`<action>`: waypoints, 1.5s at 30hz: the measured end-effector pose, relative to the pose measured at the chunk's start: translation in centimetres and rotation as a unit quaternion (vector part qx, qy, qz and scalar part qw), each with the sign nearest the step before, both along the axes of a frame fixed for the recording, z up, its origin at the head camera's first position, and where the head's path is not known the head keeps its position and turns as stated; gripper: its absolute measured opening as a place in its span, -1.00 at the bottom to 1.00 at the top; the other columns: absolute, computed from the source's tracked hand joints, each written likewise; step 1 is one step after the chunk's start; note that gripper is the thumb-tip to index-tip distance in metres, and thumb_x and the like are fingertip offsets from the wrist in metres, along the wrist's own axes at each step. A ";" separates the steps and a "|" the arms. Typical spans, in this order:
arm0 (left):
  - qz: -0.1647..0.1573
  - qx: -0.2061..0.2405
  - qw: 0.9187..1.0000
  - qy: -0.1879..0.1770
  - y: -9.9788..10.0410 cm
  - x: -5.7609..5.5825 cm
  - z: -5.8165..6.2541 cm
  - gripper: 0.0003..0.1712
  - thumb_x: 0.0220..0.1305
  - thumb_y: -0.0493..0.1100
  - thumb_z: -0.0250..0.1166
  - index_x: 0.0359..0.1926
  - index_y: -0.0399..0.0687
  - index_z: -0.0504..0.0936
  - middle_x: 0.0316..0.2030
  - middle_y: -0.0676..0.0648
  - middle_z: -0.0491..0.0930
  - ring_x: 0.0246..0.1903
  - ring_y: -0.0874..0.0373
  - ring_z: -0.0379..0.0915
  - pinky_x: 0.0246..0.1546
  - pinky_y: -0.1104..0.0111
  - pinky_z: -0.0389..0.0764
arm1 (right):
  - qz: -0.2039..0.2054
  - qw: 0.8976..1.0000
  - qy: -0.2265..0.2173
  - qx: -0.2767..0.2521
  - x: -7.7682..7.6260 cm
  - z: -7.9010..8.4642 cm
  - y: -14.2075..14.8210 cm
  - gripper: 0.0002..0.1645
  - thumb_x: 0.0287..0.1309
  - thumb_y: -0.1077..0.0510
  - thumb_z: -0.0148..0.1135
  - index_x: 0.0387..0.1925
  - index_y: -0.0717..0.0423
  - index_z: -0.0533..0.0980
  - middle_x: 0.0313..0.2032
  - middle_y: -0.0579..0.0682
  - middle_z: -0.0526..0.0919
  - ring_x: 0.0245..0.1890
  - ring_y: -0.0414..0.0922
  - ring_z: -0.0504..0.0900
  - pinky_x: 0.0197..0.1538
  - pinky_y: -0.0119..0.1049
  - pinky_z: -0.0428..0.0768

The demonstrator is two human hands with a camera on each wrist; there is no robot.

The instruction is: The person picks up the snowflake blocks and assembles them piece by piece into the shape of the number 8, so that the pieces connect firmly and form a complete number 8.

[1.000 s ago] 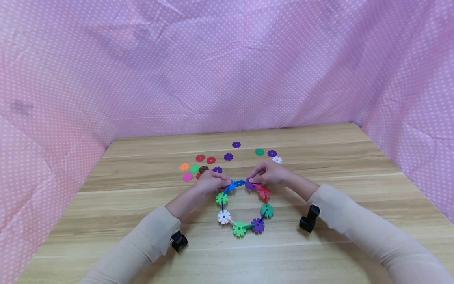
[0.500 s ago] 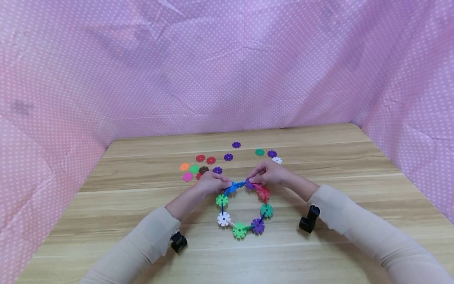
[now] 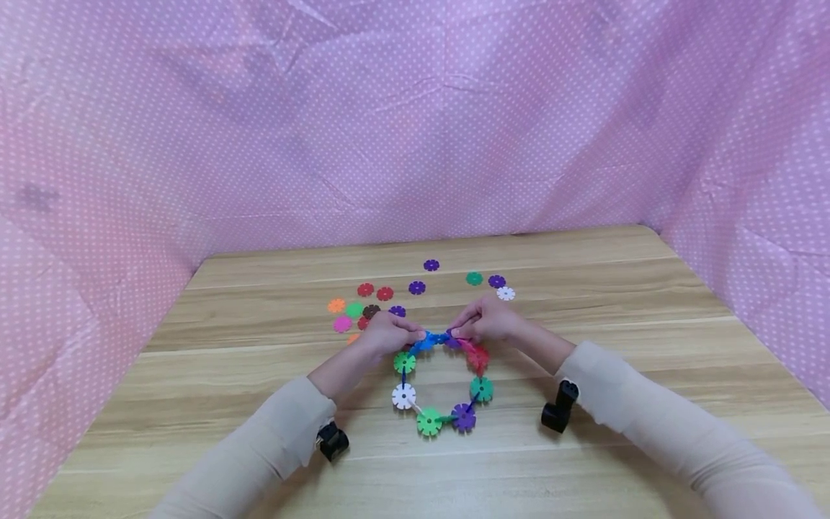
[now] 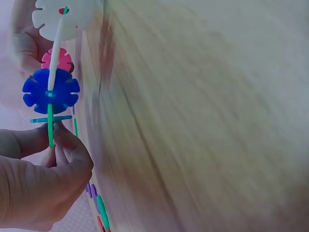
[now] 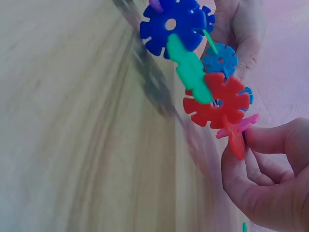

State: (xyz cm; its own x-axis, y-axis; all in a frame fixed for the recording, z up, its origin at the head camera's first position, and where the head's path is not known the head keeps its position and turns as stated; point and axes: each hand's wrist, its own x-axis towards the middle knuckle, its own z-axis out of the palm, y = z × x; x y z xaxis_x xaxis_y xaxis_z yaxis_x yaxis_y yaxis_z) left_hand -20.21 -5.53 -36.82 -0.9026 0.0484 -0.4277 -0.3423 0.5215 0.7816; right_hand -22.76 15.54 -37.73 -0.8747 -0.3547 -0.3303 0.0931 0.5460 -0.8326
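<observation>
Slotted plastic discs in many colours form a ring, held up by both hands at its far side. My left hand (image 3: 387, 334) pinches a light blue disc (image 3: 426, 341) between thumb and fingers. Opposite it, my right hand (image 3: 486, 319) grips a purple disc (image 3: 452, 340), mostly hidden by the fingers. A small blue disc (image 3: 439, 338) sits between them, its edge right at the purple one. Green, white, purple and red discs hang down the loop, a white disc (image 3: 403, 396) on the left. The right wrist view shows a red disc (image 5: 217, 100) above the right fingertips.
Loose discs lie flat beyond the hands: an orange disc (image 3: 336, 305), a pink disc (image 3: 342, 324) and several others left of centre. A green disc (image 3: 474, 278) and a white disc (image 3: 506, 293) lie farther right. Pink dotted cloth (image 3: 441, 144) hangs behind the wooden table (image 3: 583, 274).
My right hand has come slightly left, and the gap between the small blue disc and the purple disc has closed. The lower ring has swung a little left. The left hand barely moved.
</observation>
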 end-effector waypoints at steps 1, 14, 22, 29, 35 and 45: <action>0.002 0.001 1.000 0.000 0.0 0.0 0.0 -0.82 0.21 -0.17 0.35 -0.19 -0.13 0.75 -0.12 -0.12 0.64 -0.19 0.12 0.48 -0.26 0.46 0.53 | -0.008 1.000 -0.004 0.002 0.0 0.0 -0.1 -0.79 0.10 0.23 0.35 -0.19 0.20 0.69 -0.28 0.07 0.78 -0.49 -0.27 0.53 -0.39 -0.47 0.57; -0.043 0.134 0.986 -0.085 -0.7 -0.1 0.1 -0.76 0.22 -0.32 0.29 -0.08 -0.25 0.67 -0.29 -0.06 0.67 -0.39 0.24 0.57 -0.24 0.47 0.69 | 0.006 0.998 -0.037 -0.055 -0.4 0.6 0.7 -0.71 0.14 0.21 0.32 -0.10 0.26 0.64 -0.22 0.00 0.77 -0.48 -0.30 0.44 -0.46 -0.52 0.39; -0.060 0.179 0.977 -0.101 -0.9 0.3 -0.3 -0.72 0.27 -0.38 0.21 0.00 -0.34 0.61 -0.39 -0.01 0.65 -0.39 0.24 0.58 -0.15 0.41 0.71 | 0.028 0.998 -0.017 -0.046 -0.6 1.1 1.0 -0.68 0.15 0.21 0.30 -0.06 0.26 0.63 -0.21 -0.06 0.75 -0.48 -0.28 0.41 -0.43 -0.50 0.40; -0.050 0.194 0.973 -0.116 -0.8 0.3 -0.5 -0.73 0.26 -0.37 0.22 -0.02 -0.34 0.61 -0.42 -0.01 0.64 -0.39 0.23 0.58 -0.15 0.42 0.70 | 0.017 1.000 0.001 -0.016 -0.6 1.5 1.0 -0.70 0.15 0.17 0.32 -0.08 0.18 0.65 -0.07 0.07 0.73 -0.33 -0.27 0.54 -0.29 -0.48 0.53; -0.052 0.202 0.973 -0.095 -1.1 0.6 -0.9 -0.72 0.28 -0.39 0.18 0.01 -0.35 0.59 -0.30 -0.08 0.69 -0.33 0.21 0.63 -0.06 0.35 0.70 | 0.002 0.997 0.076 -0.011 -0.4 2.5 1.7 -0.66 0.20 0.15 0.28 -0.04 0.27 0.60 -0.09 0.17 0.72 -0.24 -0.22 0.65 -0.16 -0.41 0.64; -0.003 0.219 0.972 -0.089 -0.4 1.3 -0.7 -0.71 0.28 -0.40 0.19 0.01 -0.32 0.61 -0.13 -0.22 0.69 -0.28 0.18 0.67 -0.04 0.34 0.69 | -0.042 0.982 0.184 -0.026 2.3 3.8 2.1 -0.75 0.16 0.20 0.31 -0.13 0.22 0.63 -0.17 0.18 0.73 -0.23 -0.01 0.69 -0.18 -0.36 0.69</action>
